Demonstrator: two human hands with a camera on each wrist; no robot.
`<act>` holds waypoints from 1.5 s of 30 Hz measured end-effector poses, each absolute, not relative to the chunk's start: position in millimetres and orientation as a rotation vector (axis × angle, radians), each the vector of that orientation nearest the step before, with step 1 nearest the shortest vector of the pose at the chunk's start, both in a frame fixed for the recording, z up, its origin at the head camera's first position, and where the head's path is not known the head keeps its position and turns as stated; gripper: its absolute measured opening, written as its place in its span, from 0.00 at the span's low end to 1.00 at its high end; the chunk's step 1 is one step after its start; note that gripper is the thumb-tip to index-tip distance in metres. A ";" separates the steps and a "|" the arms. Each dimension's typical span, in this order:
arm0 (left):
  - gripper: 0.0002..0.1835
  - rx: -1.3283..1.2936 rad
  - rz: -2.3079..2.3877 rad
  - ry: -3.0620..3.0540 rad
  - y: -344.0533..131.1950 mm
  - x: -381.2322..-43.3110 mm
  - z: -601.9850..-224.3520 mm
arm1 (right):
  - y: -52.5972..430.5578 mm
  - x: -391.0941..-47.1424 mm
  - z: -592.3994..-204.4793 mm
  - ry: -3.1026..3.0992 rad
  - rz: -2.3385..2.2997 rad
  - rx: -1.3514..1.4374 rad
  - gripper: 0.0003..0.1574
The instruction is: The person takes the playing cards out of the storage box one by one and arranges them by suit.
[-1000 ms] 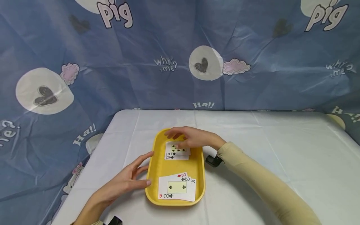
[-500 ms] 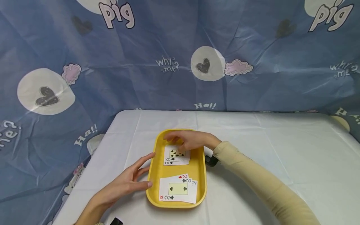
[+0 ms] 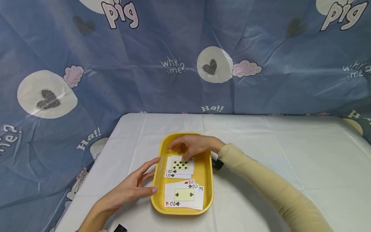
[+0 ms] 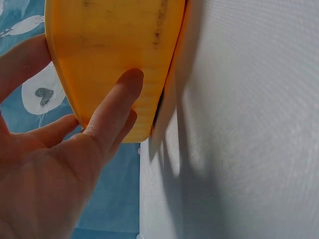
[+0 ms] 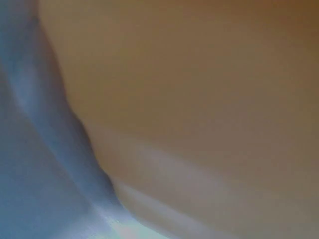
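A yellow tray (image 3: 204,170) with two small piles of playing cards lies on the white-covered table. The farther pile has the eight of spades (image 3: 177,167) on top, a clubs card poking out beneath. In the nearer pile, the two of clubs (image 3: 184,195) overlaps a two of diamonds and a king (image 3: 200,199). My right hand (image 3: 195,144) reaches over the tray's far end, thumb tip on the eight of spades, fingers loosely bent. With fingers and thumb spread, my left hand (image 3: 128,188) touches the tray's left side. The left wrist view shows its thumb against the outer wall (image 4: 109,40).
White cloth (image 3: 261,154) covers the table around the tray. Behind it hangs a blue printed sheet (image 3: 162,90). A black device (image 3: 217,164) sits at my right wrist. A blurred, close surface fills most of the right wrist view.
The farther pile with the eight of spades has slid toward the nearer pile, my right hand moving along with it. My left hand stays at the tray's side.
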State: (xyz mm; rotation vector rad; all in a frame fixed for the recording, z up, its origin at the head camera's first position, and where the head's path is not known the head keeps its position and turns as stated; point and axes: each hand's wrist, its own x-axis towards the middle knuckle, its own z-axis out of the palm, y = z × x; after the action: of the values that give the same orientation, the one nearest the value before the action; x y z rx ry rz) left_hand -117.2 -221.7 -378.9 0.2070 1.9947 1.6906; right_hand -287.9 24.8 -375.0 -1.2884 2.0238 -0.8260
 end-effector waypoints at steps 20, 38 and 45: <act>0.46 0.213 1.676 2.014 -220.1 -116.6 -377.1 | 18.3 -278.5 -378.7 2.126 -0.486 -1.306 0.39; 0.46 0.162 1.681 2.015 -219.2 -116.4 -377.6 | 19.0 -274.1 -378.5 2.165 -0.542 -1.238 0.36; 0.46 0.185 1.688 2.009 -220.1 -116.5 -377.9 | 17.9 -274.3 -378.2 2.172 -0.543 -1.246 0.36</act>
State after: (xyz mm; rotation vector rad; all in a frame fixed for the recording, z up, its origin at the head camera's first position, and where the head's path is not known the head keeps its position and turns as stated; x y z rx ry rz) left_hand -116.5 -220.1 -377.9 0.1852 2.0087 1.6877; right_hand -274.3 17.9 -378.2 -1.2465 2.1718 -0.5430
